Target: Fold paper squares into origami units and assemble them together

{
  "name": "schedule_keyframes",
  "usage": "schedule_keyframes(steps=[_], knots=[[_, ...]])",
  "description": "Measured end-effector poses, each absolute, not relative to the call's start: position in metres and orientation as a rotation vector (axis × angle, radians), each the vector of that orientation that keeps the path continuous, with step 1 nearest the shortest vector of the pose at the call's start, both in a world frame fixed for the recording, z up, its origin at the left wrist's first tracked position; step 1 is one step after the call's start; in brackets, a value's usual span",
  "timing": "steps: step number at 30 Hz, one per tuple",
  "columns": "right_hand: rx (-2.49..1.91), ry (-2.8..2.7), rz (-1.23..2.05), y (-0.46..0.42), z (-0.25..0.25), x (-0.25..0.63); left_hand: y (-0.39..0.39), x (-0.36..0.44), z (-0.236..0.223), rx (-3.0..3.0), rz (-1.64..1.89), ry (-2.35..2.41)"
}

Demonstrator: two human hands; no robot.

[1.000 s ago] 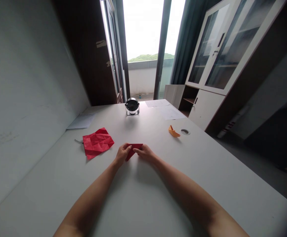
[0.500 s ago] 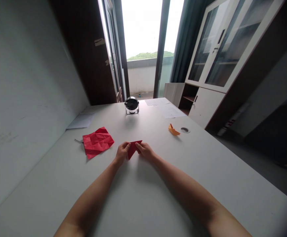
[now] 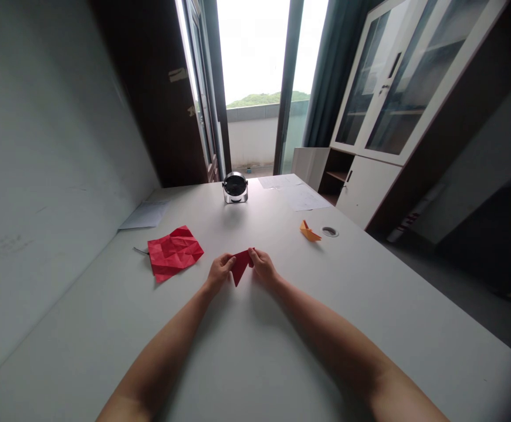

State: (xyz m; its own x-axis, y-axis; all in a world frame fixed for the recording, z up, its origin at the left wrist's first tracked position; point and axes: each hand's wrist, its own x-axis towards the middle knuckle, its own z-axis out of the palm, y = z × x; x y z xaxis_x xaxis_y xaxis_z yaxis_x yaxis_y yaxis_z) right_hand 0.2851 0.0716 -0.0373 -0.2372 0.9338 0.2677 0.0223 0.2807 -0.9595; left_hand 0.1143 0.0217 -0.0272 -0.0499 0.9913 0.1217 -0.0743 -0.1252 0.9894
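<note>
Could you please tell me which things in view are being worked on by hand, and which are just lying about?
In hand:
- folded red paper, held by the left hand and right hand

Lying about:
- creased red sheet
- folded orange paper boat
- round black device on its metal stand
- white papers at the far right

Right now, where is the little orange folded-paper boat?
In the head view, the orange paper boat sits right of the hands, just left of the round grommet in the white table.

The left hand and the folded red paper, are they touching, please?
Touching: the head view shows the left hand thumb-down on the folded red paper.
</note>
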Motion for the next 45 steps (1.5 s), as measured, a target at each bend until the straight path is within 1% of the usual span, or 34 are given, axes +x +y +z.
schedule_keyframes(steps=[6,13,27,30,35,37,41,45], knots=[[-0.883,-1.524,1.157,0.072,-0.037,0.286,0.022,0.113,-0.027,1.223,1.354,1.120],[-0.778,-1.647,1.272,0.067,-0.034,0.287,0.022,0.111,-0.030,1.215,1.374,1.103],[-0.959,-1.537,1.043,0.071,-0.033,0.288,0.020,0.116,-0.026,1.272,1.307,1.160],[-0.945,-1.526,1.077,0.071,-0.033,0.289,0.018,0.115,-0.024,1.379,1.288,1.234],[-0.920,-1.514,1.110,0.071,-0.032,0.289,0.013,0.110,-0.017,1.748,1.305,1.525],[-0.904,-1.510,1.128,0.070,-0.032,0.289,0.012,0.109,-0.017,1.784,1.298,1.544],[-0.787,-1.507,1.223,0.071,-0.029,0.289,0.017,0.108,-0.024,1.639,1.281,1.480],[-0.677,-1.547,1.322,0.071,-0.027,0.289,0.025,0.106,-0.032,1.423,1.359,1.338]])
